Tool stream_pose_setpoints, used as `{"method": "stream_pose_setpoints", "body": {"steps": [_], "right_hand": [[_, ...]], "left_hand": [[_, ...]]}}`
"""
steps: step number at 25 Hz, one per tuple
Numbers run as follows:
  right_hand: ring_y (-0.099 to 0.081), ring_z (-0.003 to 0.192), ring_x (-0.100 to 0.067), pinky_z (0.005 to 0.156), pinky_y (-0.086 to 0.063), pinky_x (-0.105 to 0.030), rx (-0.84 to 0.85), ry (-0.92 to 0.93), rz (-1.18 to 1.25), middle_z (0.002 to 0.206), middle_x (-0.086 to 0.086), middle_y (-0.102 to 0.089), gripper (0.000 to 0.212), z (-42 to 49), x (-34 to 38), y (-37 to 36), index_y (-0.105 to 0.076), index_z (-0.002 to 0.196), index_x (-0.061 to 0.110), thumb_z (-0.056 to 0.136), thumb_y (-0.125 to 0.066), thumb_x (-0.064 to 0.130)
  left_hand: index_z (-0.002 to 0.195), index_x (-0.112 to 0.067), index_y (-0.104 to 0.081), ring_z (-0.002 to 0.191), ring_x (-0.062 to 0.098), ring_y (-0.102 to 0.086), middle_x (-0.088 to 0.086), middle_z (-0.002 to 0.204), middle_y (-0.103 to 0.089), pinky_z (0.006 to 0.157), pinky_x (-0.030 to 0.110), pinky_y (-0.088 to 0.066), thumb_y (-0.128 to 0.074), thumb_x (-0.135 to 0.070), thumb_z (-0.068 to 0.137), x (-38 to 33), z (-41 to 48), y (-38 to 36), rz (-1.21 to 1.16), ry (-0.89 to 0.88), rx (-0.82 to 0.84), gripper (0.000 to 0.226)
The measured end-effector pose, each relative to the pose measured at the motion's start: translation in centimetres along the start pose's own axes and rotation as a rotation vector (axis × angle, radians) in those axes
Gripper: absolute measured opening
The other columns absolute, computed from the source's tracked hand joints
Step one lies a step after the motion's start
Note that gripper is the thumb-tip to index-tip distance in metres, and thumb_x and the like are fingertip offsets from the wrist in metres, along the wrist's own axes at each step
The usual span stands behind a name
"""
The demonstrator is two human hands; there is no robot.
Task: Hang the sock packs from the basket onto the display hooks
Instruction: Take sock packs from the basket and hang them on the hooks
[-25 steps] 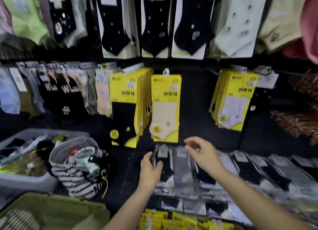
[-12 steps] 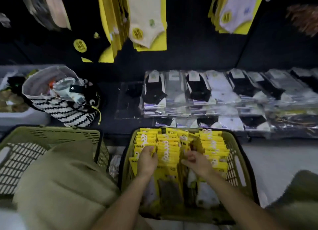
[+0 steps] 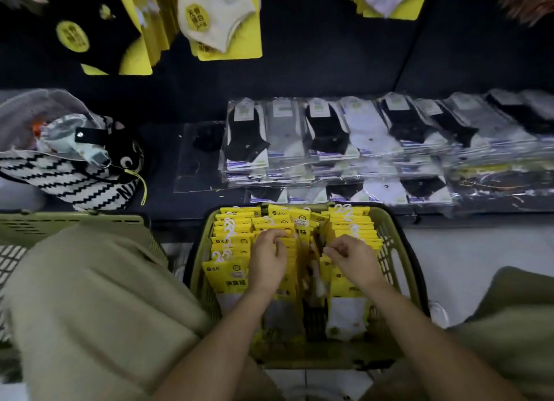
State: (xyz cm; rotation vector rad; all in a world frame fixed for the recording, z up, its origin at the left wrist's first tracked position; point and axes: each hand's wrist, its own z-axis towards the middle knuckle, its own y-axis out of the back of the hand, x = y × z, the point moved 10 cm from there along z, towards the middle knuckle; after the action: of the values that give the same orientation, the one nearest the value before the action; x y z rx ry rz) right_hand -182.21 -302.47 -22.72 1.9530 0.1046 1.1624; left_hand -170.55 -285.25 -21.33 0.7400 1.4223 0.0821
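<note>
A green basket (image 3: 395, 268) sits on the floor between my knees, packed with rows of yellow sock packs (image 3: 230, 277) standing on edge, white hanger tabs up. My left hand (image 3: 266, 259) is inside the basket with its fingers curled over the tops of the middle row. My right hand (image 3: 352, 259) is beside it, fingers curled into the gap next to the right row, pinching at a pack's top. Above, hung yellow packs (image 3: 221, 20) show only their lower ends; the display hooks are out of view.
Flat clear-wrapped socks (image 3: 344, 137) lie in rows on the dark shelf behind the basket. A black-and-white striped bag (image 3: 69, 175) sits at the left on that shelf. A second green basket (image 3: 75, 220) stands at the left, partly behind my knee (image 3: 90, 295).
My view dropped from the hanging display to the basket. Both hands came down from the shelf into the yellow packs and now curl in among them.
</note>
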Motion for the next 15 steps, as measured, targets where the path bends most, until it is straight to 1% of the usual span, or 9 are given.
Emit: {"method": "stream_pose_setpoints", "body": {"steps": [2, 3, 4, 6, 7, 8, 11, 13, 15], "right_hand": [[-0.058, 0.072, -0.02, 0.059, -0.038, -0.024, -0.102, -0.119, -0.033, 0.072, 0.001, -0.058, 0.013, -0.2, -3.5, 3.5, -0.058, 0.081, 0.013, 0.085, -0.066, 0.023], [-0.057, 0.068, -0.022, 0.059, -0.036, -0.027, -0.128, -0.222, -0.056, 0.073, -0.004, -0.059, 0.012, -0.5, -5.7, 4.7, -0.055, 0.081, 0.012, 0.084, -0.064, 0.019], [-0.053, 0.063, -0.021, 0.058, -0.036, -0.028, -0.117, -0.332, -0.075, 0.075, -0.009, -0.059, 0.011, -1.0, -7.8, 5.1, -0.054, 0.084, 0.009, 0.083, -0.062, 0.016], [-0.049, 0.059, -0.018, 0.057, -0.037, -0.029, 0.009, -0.474, -0.083, 0.081, -0.014, -0.06, 0.019, -2.1, -10.8, 3.8, -0.053, 0.092, 0.004, 0.081, -0.064, 0.014], [-0.052, 0.062, -0.019, 0.056, -0.039, -0.028, 0.075, -0.48, -0.064, 0.084, -0.014, -0.061, 0.026, -2.4, -11.4, 2.7, -0.054, 0.095, 0.002, 0.08, -0.068, 0.018], [-0.056, 0.07, -0.021, 0.058, -0.04, -0.028, 0.114, -0.461, -0.033, 0.09, -0.013, -0.063, 0.033, -2.6, -11.7, 1.7, -0.056, 0.1, 0.002, 0.08, -0.071, 0.022], [-0.059, 0.104, -0.027, 0.076, -0.044, -0.029, 0.123, -0.359, 0.088, 0.115, -0.008, -0.063, 0.048, -2.6, -11.9, 0.4, -0.051, 0.123, 0.011, 0.082, -0.07, 0.026], [-0.056, 0.112, -0.027, 0.082, -0.045, -0.03, 0.128, -0.3, 0.144, 0.125, -0.006, -0.059, 0.053, -2.0, -12.0, 0.1, -0.046, 0.131, 0.016, 0.083, -0.069, 0.021], [-0.053, 0.117, -0.025, 0.084, -0.044, -0.029, 0.156, -0.283, 0.185, 0.127, -0.005, -0.055, 0.059, -1.7, -12.2, -0.4, -0.041, 0.135, 0.016, 0.083, -0.069, 0.016]], "left_hand": [[0.103, -0.011, -0.063, 0.094, 0.013, -0.058, 0.003, 0.105, -0.065, 0.08, 0.024, -0.046, -0.049, -0.009, 0.092, -1.2, -0.9, -3.7, -0.026, -0.043, 0.141, 0.017], [0.104, -0.012, -0.062, 0.093, 0.013, -0.06, 0.002, 0.102, -0.065, 0.078, 0.022, -0.045, -0.051, -0.011, 0.092, -1.2, -1.5, -5.8, -0.028, -0.02, 0.223, 0.016], [0.106, -0.013, -0.06, 0.094, 0.016, -0.061, 0.001, 0.1, -0.065, 0.077, 0.022, -0.045, -0.053, -0.014, 0.092, -0.7, -2.3, -7.8, -0.003, 0.032, 0.294, 0.016], [0.1, -0.018, -0.056, 0.097, 0.024, -0.061, 0.0, 0.093, -0.06, 0.074, 0.026, -0.044, -0.055, -0.016, 0.089, 1.1, -3.8, -10.9, 0.112, 0.163, 0.364, 0.011], [0.099, -0.018, -0.054, 0.099, 0.028, -0.06, 0.003, 0.094, -0.059, 0.073, 0.028, -0.043, -0.056, -0.017, 0.088, 2.4, -4.5, -12.0, 0.176, 0.236, 0.394, 0.011], [0.104, -0.017, -0.051, 0.103, 0.029, -0.059, 0.006, 0.102, -0.059, 0.074, 0.028, -0.042, -0.058, -0.019, 0.086, 3.7, -4.9, -13.0, 0.202, 0.312, 0.436, 0.02], [0.133, -0.014, -0.036, 0.122, 0.027, -0.049, 0.008, 0.129, -0.052, 0.092, 0.032, -0.041, -0.071, -0.018, 0.08, 5.6, -4.8, -15.5, 0.048, 0.438, 0.539, 0.064], [0.139, -0.013, -0.028, 0.127, 0.027, -0.044, 0.009, 0.134, -0.048, 0.101, 0.035, -0.039, -0.07, -0.014, 0.081, 5.5, -4.1, -16.3, 0.031, 0.436, 0.575, 0.072], [0.142, -0.012, -0.021, 0.128, 0.027, -0.043, 0.01, 0.136, -0.046, 0.102, 0.036, -0.04, -0.065, -0.012, 0.085, 5.5, -4.6, -16.9, 0.026, 0.447, 0.61, 0.072]]}}
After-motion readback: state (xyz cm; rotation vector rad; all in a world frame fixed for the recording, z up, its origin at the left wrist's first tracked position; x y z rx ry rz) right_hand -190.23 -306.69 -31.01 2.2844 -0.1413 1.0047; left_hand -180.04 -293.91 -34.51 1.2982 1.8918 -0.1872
